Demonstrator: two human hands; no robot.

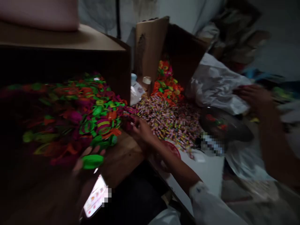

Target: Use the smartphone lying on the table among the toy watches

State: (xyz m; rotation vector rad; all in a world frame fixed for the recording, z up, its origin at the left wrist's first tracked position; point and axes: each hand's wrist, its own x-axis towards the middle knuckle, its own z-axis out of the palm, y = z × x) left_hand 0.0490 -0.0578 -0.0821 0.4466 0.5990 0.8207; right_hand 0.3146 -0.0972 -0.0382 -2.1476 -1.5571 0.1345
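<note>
At the lower left, my left hand (81, 161) is partly in shadow, its fingers curled around a bright green plastic band (93, 161). Just beyond it spreads a heap of green, orange, yellow and magenta plastic bands (100, 120), spilling out of a large cardboard box (130, 75). My right hand (143, 131) reaches in from the lower right, below a white sleeve. Its fingers close on a dark magenta plastic band (127, 122) at the right edge of that heap; the fingertips are dim.
Small wrapped candies (168, 120) are heaped at the centre, before a second box (150, 47) of orange bands. Another person's hand (252, 95) touches a white plastic bag (213, 82). Below are a dark bowl (234, 131), red basket (174, 148) and lit phone (95, 198).
</note>
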